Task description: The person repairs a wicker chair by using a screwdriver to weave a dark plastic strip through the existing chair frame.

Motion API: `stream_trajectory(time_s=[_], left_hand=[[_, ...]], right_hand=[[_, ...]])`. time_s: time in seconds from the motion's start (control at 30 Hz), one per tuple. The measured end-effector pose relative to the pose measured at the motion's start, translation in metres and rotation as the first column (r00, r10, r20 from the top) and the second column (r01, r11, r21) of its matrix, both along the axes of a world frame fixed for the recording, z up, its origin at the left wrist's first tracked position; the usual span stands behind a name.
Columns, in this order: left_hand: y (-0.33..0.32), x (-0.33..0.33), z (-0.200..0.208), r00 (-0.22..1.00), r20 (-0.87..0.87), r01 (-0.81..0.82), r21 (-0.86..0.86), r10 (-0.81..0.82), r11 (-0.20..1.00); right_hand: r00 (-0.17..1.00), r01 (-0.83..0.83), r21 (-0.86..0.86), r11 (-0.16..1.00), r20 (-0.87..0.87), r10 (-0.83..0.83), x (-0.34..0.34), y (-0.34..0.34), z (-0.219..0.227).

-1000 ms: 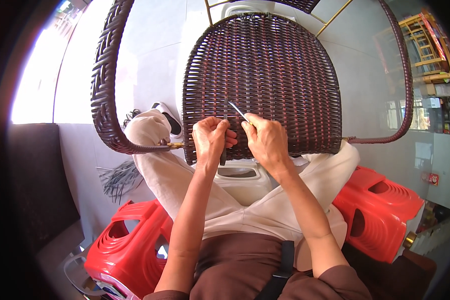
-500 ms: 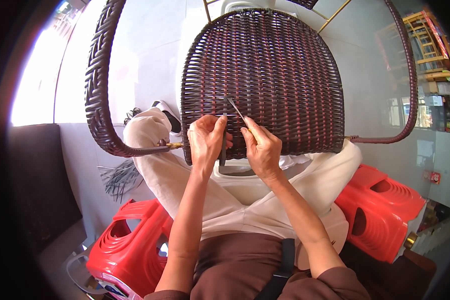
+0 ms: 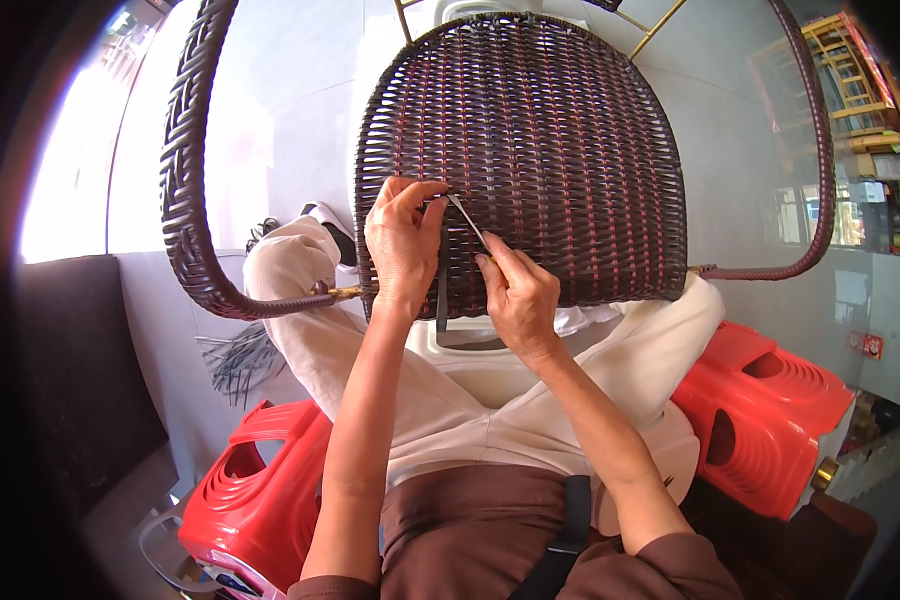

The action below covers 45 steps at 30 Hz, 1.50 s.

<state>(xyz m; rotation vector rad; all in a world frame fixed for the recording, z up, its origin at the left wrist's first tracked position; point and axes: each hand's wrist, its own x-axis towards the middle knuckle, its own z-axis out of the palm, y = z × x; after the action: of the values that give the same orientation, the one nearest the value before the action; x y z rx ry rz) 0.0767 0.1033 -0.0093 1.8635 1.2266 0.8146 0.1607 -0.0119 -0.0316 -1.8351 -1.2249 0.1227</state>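
A dark brown woven wicker chair seat, with reddish strands through it, lies across my lap. My right hand is closed round a slim metal tool resembling a screwdriver; its grip is mostly hidden in my fingers. The tool's tip meets the weave left of the seat's middle. Right beside that tip, my left hand pinches a flat dark weaving strip, though the pinched part itself is mostly covered by the fingers. The strip's tail hangs down past the seat's near edge between my wrists.
Wicker-wrapped armrest loops stand at the left and right of the seat. Red plastic stools are at my left and right. Loose dark strips lie on the floor at left, near a dark panel.
My left hand has moved up and slightly left, its fingertips now at the tool's tip. The tool has stayed nearly in place, and the seat has shifted slightly.
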Motion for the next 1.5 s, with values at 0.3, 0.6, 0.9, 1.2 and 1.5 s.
stream_trajectory(time_s=[0.3,0.6,0.9,1.2,1.5], left_hand=[[-0.001,0.002,-0.005,0.993,-0.098,0.095,0.301,-0.068,0.949],[0.036,0.015,-0.002,0.999,0.009,0.051,0.125,-0.053,0.991],[0.032,0.003,0.003,0.924,0.373,0.226,-0.366,-0.080,0.903],[0.041,0.012,0.001,0.924,0.378,0.123,-0.418,0.049,0.900],[0.055,0.017,0.016,0.865,0.494,0.293,-0.362,-0.084,0.885]], right_hand=[[1.000,-0.005,-0.090,0.996,-0.028,0.002,0.000,-0.001,0.010],[1.000,-0.010,-0.071,0.997,-0.027,0.008,-0.002,-0.001,0.009],[1.000,0.011,0.000,1.000,0.013,-0.011,-0.001,0.000,0.003],[0.997,-0.013,-0.103,0.995,-0.080,0.005,0.003,-0.003,0.016],[0.934,0.223,-0.226,0.948,0.327,-0.142,0.070,-0.018,0.027]])
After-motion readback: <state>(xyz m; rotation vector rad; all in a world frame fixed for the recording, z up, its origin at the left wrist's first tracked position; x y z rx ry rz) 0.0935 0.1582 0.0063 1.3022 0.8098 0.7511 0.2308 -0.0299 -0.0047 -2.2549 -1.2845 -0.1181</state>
